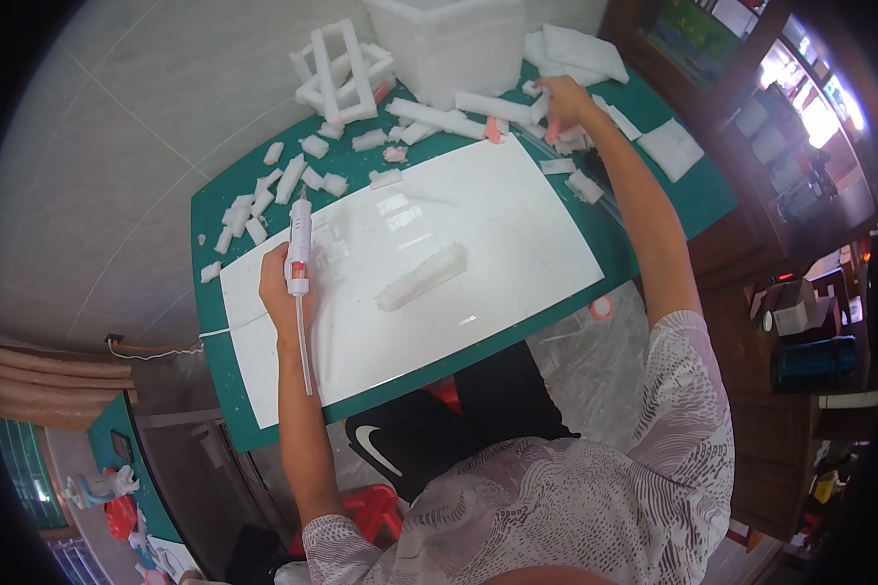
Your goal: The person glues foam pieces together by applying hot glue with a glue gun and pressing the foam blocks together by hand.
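My left hand (pixel 276 285) is closed around a white hot glue gun (pixel 300 239), its nozzle pointing away from me. A clear glue stick (pixel 307 346) sticks out of its back end. At the far right of the table my right hand (pixel 568 100) reaches into a pile of white foam pieces. Its fingers are bent around a small foam piece (pixel 540 105), partly hidden by the hand. On the white board (pixel 517 214) in front of me lies a long, rough white foam strip (pixel 422 277), apart from both hands.
Several foam blocks (pixel 236 214) lie on the green table (pixel 215 190) at the left. At the back stand a foam frame (pixel 339 73) and a large white foam box (pixel 449 49). Flat foam sheets (pixel 671 149) lie at the right. A white cord (pixel 236 328) crosses the left table edge.
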A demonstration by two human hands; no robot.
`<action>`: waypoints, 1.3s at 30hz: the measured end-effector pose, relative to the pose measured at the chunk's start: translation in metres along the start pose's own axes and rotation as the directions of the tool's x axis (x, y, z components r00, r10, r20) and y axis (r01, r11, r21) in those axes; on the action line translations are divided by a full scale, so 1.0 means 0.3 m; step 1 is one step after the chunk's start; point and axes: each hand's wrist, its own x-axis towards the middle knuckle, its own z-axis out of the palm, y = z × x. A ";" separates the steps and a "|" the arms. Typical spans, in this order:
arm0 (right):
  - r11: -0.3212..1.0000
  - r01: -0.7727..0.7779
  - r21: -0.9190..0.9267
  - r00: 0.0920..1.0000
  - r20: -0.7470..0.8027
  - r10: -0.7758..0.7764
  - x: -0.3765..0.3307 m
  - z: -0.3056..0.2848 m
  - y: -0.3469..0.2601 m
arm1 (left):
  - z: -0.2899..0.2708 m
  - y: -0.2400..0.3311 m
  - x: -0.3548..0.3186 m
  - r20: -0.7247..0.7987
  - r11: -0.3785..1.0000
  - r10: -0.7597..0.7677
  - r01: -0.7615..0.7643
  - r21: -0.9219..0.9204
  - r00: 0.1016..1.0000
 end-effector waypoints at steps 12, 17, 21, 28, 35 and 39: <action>0.946 0.146 0.291 0.907 -0.421 -0.010 0.022 -0.104 0.113 | 0.000 -0.003 0.003 -0.001 0.997 -0.003 0.002 -0.077 1.000; 0.305 -0.042 0.951 0.998 0.054 -0.030 -0.065 -0.235 -0.101 | -0.036 -0.024 -0.006 -0.052 0.996 -0.039 0.034 -0.085 0.998; 0.634 0.074 0.770 0.937 0.165 -0.310 -0.324 -0.275 -0.407 | -0.047 -0.007 0.004 -0.075 0.996 0.005 -0.012 -0.089 0.997; 0.683 0.517 0.516 0.646 0.289 -0.707 -0.589 -0.125 -0.785 | -0.052 0.008 -0.004 0.016 0.994 -0.053 0.054 -0.091 0.998; 0.639 0.577 0.508 0.621 0.235 -0.748 -0.649 0.014 -0.774 | -0.040 0.002 -0.009 0.070 0.995 -0.062 0.067 -0.073 0.996; 0.700 0.530 0.479 0.696 0.226 -0.682 -0.775 0.005 -0.783 | -0.035 -0.012 -0.017 0.011 0.997 0.001 0.000 -0.075 1.000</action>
